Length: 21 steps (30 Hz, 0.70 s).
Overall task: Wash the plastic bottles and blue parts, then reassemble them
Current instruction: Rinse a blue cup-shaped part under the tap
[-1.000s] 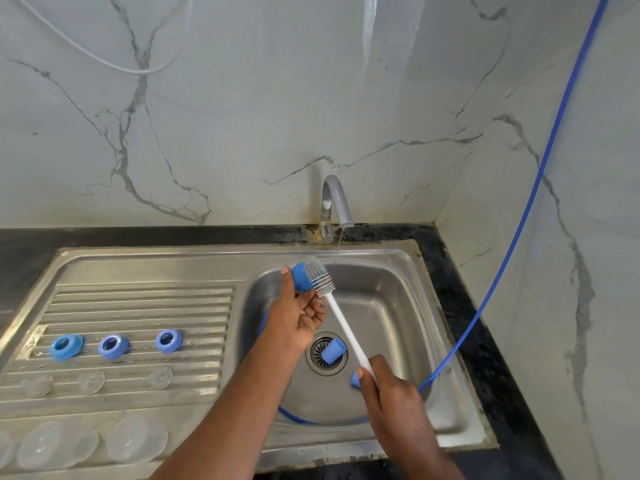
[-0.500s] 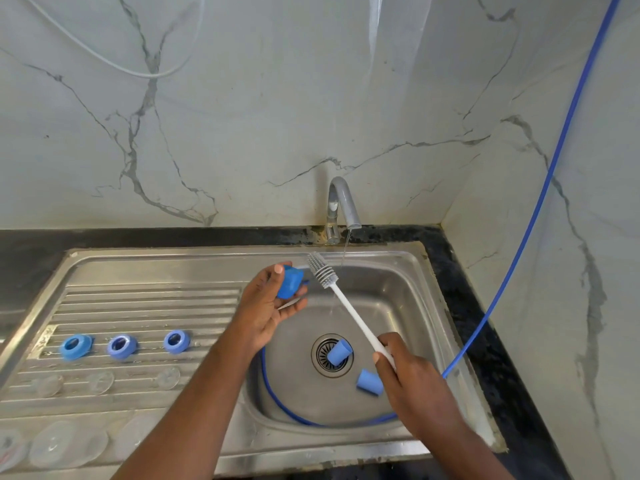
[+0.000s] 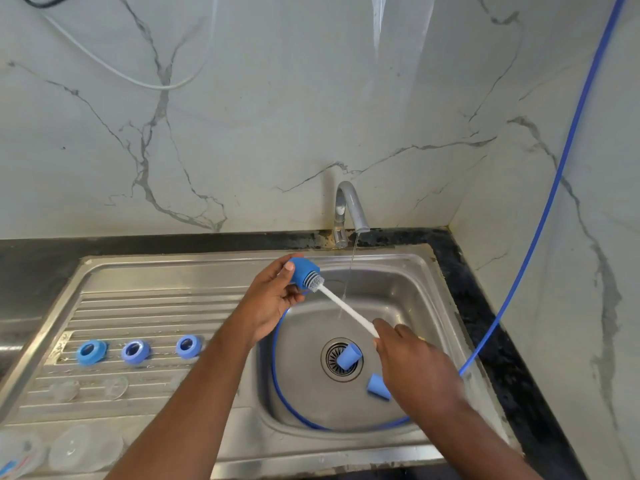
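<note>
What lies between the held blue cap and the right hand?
Head view: the brush's white handle, bristles at the blue cap, end in the right hand.

blue hose (image 3: 280, 386) ringing basin floor, two blue caps (image 3: 349, 356) over drain

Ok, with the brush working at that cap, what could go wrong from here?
1. The left hand holds the blue cap between thumb and fingers; the brush pushed by the right hand may knock it loose into the sink.
2. The tap is running and a loose cap lies on the drain, so draining might slow.
</note>
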Tool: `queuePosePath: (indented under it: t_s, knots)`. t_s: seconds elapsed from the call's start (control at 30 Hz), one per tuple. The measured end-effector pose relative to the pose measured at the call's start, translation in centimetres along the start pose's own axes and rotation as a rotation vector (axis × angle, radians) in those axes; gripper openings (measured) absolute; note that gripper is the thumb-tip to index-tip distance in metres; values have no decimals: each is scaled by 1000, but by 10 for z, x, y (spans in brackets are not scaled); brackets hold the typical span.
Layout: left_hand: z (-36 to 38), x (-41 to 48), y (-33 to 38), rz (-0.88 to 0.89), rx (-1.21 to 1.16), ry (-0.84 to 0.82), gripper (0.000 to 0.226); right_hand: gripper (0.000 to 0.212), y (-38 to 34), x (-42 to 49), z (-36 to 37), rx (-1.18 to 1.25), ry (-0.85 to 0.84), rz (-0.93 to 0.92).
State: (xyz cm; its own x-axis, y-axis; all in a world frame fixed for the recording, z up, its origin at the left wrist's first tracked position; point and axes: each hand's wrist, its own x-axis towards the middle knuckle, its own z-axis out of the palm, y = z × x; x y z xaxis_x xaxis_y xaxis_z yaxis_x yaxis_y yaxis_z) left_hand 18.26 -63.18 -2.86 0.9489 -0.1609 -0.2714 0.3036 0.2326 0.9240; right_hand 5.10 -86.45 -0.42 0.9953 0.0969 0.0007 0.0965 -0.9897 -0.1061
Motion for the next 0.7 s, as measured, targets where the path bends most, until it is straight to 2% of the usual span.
queuePosePath:
  t_s: [0.17,0.23,0.3,0.33,0.4,0.43,0.47,0.53,0.57,0.63,0.7]
  knots:
    - [14,4,1,-108,-322,65,33,24,-13,-5,1,103,-11,20]
    - [29,1,2,-142,-388,145,38,21,-17,-5,-2,83,-46,1]
    - [37,1,-1,-138,-428,218,43,17,-22,-4,-4,210,-122,22]
    - [39,2,-4,-133,-472,212,42,19,-23,-5,-3,424,-194,65]
    - [35,2,-9,-119,-568,163,36,24,-19,-4,-4,1103,-427,320]
    - [32,2,-9,-105,-595,132,33,26,-16,-4,-7,1368,-546,425]
    - [31,2,-8,-95,-596,102,33,27,-13,-4,-10,1483,-600,456]
    - [33,3,-6,-108,-534,104,40,25,-9,-4,-11,1414,-514,405]
    - [33,3,-6,-121,-475,138,43,24,-8,-3,-8,1228,-404,349]
    - [31,6,-8,-161,-378,197,42,20,-4,-1,-5,695,-210,192]
    - [27,9,-12,-232,-406,222,36,29,-4,-2,-3,288,-160,107]
